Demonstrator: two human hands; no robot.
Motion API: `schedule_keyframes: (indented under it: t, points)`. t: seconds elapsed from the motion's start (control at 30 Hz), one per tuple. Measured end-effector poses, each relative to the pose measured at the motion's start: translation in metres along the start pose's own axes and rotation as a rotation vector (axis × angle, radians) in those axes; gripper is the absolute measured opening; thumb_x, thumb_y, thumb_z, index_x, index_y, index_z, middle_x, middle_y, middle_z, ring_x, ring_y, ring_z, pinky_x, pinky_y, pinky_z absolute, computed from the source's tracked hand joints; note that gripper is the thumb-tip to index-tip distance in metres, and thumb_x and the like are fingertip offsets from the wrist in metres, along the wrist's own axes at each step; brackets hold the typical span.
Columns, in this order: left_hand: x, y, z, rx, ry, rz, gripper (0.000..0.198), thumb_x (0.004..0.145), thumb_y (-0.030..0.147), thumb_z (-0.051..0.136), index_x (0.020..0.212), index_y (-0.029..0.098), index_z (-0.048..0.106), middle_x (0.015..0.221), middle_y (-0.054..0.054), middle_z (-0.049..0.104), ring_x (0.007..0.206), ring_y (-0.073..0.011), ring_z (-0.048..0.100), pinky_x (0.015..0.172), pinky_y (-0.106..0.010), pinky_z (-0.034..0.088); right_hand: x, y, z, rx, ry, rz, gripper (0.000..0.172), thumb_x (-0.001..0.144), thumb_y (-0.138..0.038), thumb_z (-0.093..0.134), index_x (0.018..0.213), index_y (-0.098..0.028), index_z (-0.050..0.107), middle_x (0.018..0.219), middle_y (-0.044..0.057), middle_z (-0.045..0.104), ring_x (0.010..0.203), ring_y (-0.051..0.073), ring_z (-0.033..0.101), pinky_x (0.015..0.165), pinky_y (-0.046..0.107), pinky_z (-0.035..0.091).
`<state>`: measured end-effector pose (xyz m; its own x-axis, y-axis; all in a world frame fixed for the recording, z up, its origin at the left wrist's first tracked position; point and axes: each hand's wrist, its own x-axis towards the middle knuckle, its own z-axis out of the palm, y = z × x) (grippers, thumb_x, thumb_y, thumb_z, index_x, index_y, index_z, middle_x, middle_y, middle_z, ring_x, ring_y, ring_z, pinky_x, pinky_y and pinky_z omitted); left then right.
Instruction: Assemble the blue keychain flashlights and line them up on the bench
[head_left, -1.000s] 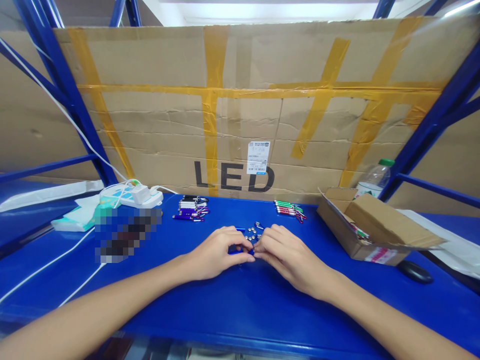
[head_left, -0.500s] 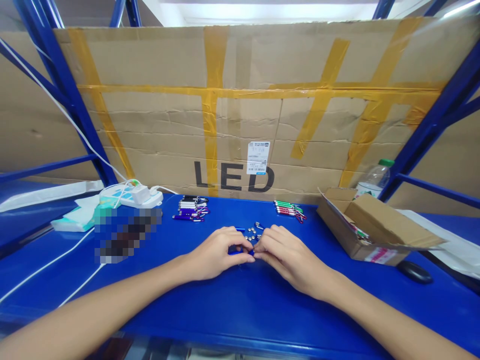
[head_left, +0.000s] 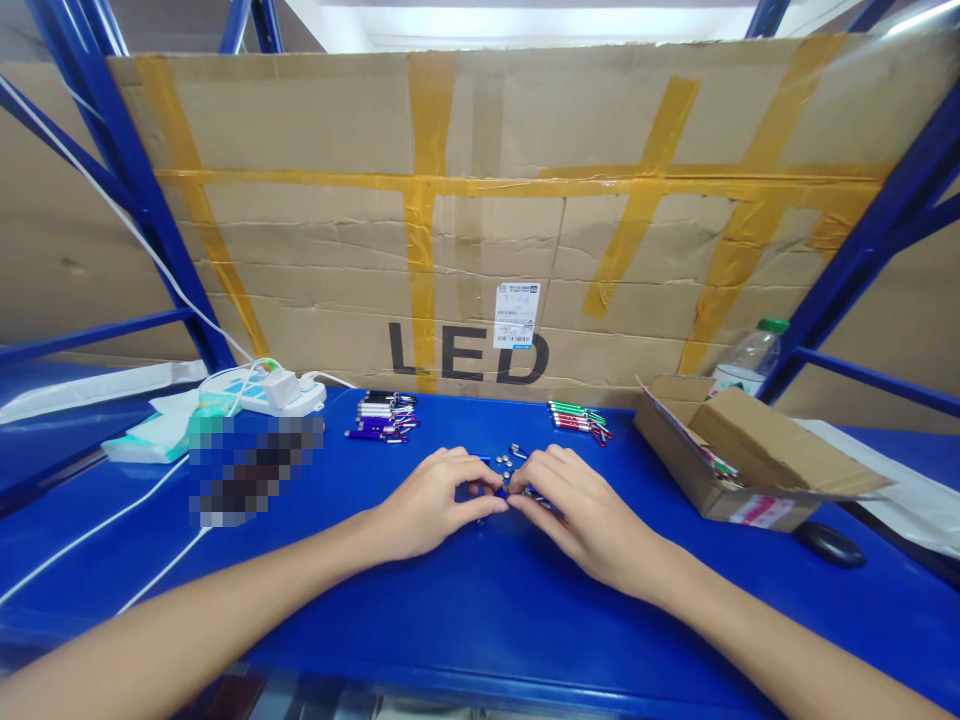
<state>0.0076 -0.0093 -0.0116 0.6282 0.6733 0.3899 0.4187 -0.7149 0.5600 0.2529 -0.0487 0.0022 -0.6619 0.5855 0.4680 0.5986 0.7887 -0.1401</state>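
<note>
While the big LED cardboard (head_left: 480,230) stands at the back of the blue table (head_left: 480,610), the left hand (head_left: 435,500) & right hand (head_left: 574,505) meet mid-table. Both pinch a tiny blue part (head_left: 499,492) betw. fingertips, just in front of small silver bits (head_left: 506,462).

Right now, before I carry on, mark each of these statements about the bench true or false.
1. Both hands meet over one small blue item at the middle of the table. True: the left hand and right hand pinch the small blue item between their fingertips.
2. The cardboard box on the right is sealed shut. False: the cardboard box lies with its flap open.
3. A bunch of purple and black mini flashlights lies behind the left hand. True.
4. The green and red mini flashlights lie inside the power strip. False: the green and red mini flashlights lie on the blue table; the power strip sits far left.
5. A bottle with a green cap stands behind the box. True.
</note>
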Motion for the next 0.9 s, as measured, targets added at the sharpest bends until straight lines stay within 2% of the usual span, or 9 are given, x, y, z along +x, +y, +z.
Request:
schedule_keyframes:
  t: [0.07,0.2,0.37,0.47,0.63,0.8,0.9]
  points:
    - [0.0008,-0.0007,-0.0002,-0.001,0.049,-0.044,0.012,0.099,0.032,0.078,0.107,0.023,0.079,0.094,-0.001,0.078,0.092,-0.0205,0.068,0.088,-0.034,0.044,0.0007,-0.0005,-0.0007,-0.006,-0.035,0.049,0.016,0.115,-0.03,0.048,0.107,-0.022,0.058,0.103,0.007,0.068,0.094,0.024,0.056,0.088,0.039,0.043]
    - [0.0022,-0.003,-0.0013,-0.007,0.13,-0.111,0.015,0.1,0.033,0.076,0.109,0.022,0.079,0.097,-0.002,0.079,0.092,-0.0213,0.068,0.086,-0.034,0.046,0.0009,-0.0025,-0.0011,-0.014,-0.193,0.122,0.013,0.112,-0.037,0.057,0.109,-0.024,0.059,0.11,0.007,0.071,0.102,0.028,0.06,0.093,0.044,0.046]
    - [0.0025,-0.0025,-0.0014,-0.027,0.163,-0.137,0.016,0.1,0.033,0.074,0.111,0.022,0.078,0.099,-0.002,0.08,0.093,-0.0217,0.068,0.086,-0.034,0.047,-0.0004,-0.0066,-0.0013,0.01,-0.35,0.149,0.019,0.11,-0.044,0.061,0.112,-0.024,0.058,0.112,0.007,0.07,0.104,0.03,0.062,0.096,0.048,0.046]
    - [0.0023,-0.0023,-0.0006,-0.02,0.157,-0.127,0.016,0.1,0.034,0.074,0.11,0.022,0.078,0.1,-0.002,0.08,0.093,-0.0217,0.068,0.086,-0.035,0.047,-0.0005,-0.0069,-0.0019,0.036,-0.376,0.156,0.014,0.113,-0.036,0.054,0.108,-0.024,0.058,0.107,0.006,0.069,0.099,0.027,0.062,0.096,0.046,0.045]
    - [0.0023,-0.0038,-0.0006,-0.006,0.151,-0.109,0.019,0.101,0.037,0.073,0.11,0.022,0.078,0.102,-0.003,0.081,0.091,-0.0219,0.068,0.088,-0.036,0.047,-0.0002,-0.0061,-0.0024,0.044,-0.383,0.133,0.017,0.115,-0.027,0.047,0.101,-0.023,0.057,0.102,0.005,0.068,0.093,0.024,0.061,0.096,0.045,0.044]
    - [0.0025,-0.0038,-0.0009,-0.021,0.153,-0.114,0.019,0.101,0.037,0.073,0.111,0.021,0.078,0.1,-0.003,0.081,0.092,-0.0221,0.068,0.086,-0.035,0.048,0.0002,-0.005,0.0005,0.013,-0.341,0.137,0.014,0.113,-0.031,0.052,0.102,-0.024,0.057,0.101,0.005,0.068,0.094,0.025,0.061,0.095,0.046,0.046]
    - [0.0022,-0.0031,-0.0008,-0.023,0.154,-0.102,0.019,0.101,0.036,0.072,0.112,0.021,0.078,0.1,-0.003,0.081,0.092,-0.0219,0.068,0.085,-0.034,0.049,-0.0003,-0.0043,0.0022,-0.036,-0.324,0.168,0.01,0.112,-0.032,0.055,0.112,-0.022,0.057,0.107,0.009,0.069,0.099,0.029,0.062,0.093,0.048,0.049]
